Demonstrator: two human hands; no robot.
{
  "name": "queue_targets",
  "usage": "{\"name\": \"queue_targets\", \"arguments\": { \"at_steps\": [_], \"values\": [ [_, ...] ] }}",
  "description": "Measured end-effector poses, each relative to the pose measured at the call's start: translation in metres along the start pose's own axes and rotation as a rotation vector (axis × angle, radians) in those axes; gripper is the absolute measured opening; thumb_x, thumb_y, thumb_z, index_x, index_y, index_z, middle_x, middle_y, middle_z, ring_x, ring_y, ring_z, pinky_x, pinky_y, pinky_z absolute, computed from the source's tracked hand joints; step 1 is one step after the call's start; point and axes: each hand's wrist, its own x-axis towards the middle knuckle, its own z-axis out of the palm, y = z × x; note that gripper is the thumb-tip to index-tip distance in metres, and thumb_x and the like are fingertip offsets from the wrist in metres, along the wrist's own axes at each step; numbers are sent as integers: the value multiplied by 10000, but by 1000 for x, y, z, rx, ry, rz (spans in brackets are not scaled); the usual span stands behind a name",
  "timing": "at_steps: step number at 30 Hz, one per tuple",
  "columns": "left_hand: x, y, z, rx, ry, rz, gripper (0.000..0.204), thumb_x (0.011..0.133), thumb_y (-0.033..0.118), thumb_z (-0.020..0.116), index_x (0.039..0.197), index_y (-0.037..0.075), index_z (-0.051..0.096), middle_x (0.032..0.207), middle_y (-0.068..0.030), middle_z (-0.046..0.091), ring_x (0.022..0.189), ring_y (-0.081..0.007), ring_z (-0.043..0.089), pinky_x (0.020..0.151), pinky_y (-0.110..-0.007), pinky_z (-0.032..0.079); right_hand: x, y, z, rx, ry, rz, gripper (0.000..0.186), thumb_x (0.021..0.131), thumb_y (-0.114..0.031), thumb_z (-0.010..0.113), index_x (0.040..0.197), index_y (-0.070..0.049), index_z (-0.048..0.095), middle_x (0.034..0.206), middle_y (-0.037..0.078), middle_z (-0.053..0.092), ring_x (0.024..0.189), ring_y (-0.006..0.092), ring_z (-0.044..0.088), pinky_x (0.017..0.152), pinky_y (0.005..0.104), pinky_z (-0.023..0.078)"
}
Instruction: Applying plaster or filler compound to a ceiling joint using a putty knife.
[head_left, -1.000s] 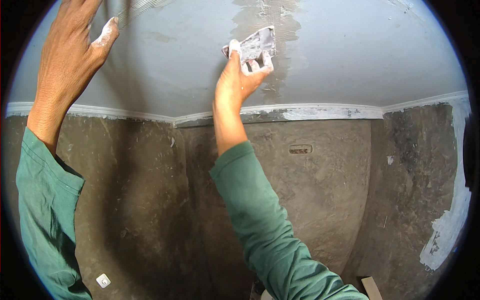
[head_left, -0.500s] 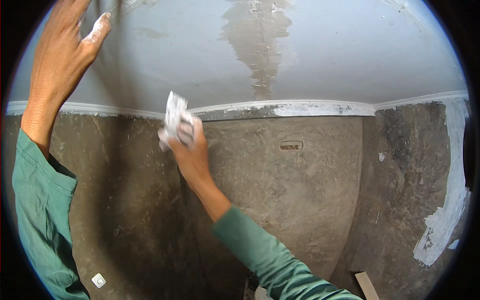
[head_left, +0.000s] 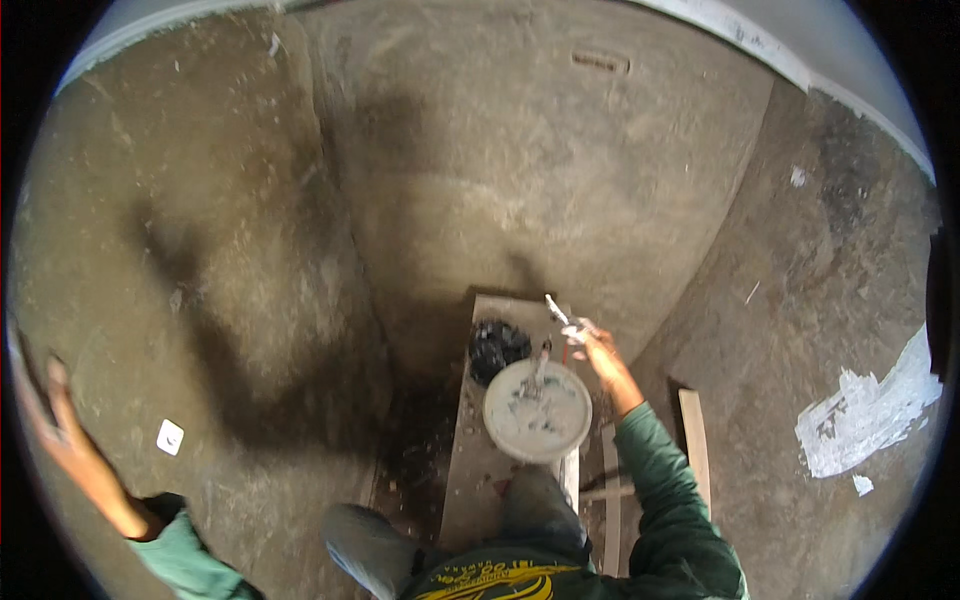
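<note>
My right hand [head_left: 592, 345] is closed around a putty knife [head_left: 557, 310] smeared with white, its blade pointing up and to the left. It is just beyond the far right rim of a round tub [head_left: 498, 440], whose inside shows white and grey smears. A second tool with a coated handle [head_left: 543, 362] leans in the tub. At the far left my left hand [head_left: 62, 425] is held at the wall, fingers stretched out and holding nothing; whether it touches the wall I cannot tell.
The tub stands on a board-like platform [head_left: 462, 470] beside a black plastic bag [head_left: 497, 350]. Pale wooden strips [head_left: 693, 440] stand at the right. A white wall fitting [head_left: 170, 437] is on the left wall, and white filler [head_left: 850, 425] coats part of the right wall.
The view has tilted down from the ceiling edge to the tub. My right hand has come down with the putty knife to the tub. My left hand has dropped from ceiling height along the left wall.
</note>
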Motion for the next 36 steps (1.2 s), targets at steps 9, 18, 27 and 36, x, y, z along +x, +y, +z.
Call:
{"name": "queue_targets", "arguments": {
  "at_steps": [9,18,27,36],
  "values": [
    [-340,-130,5,-255,-187,-1048,611,977,105,546,1566,133,385,1532,-118,446,1265,-344,569,999,-492,512,-4,88,-75,-1179,-315,-207,559,672,-241,865,1174,-53,709,1132,202,698,1081,383,658,960,440,527],
    [-602,-142,-163,298,-374,-1191,536,894,81,580,1422,163,538,1177,-177,659,1009,-312,620,729,-506,562,18,149,-7,-1446,-664,-457,565,554,-242,902,1060,-58,730,1222,148,639,1196,359,571,998,473,502],
    [-682,-46,-208,768,-986,-1221,253,850,238,680,951,5,672,916,-124,695,752,-316,640,743,-496,507,17,151,3,-1465,-753,-449,505,570,-254,892,1020,-77,750,1168,135,650,1168,345,564,952,472,511],
    [-678,-77,-194,395,-418,-1679,216,905,157,613,1055,18,681,1013,-148,699,785,-267,621,662,-401,517,-6,127,11,-1431,-434,-91,576,759,-528,734,1100,-64,750,1177,187,684,1155,384,599,1009,512,475]
  ]
}}
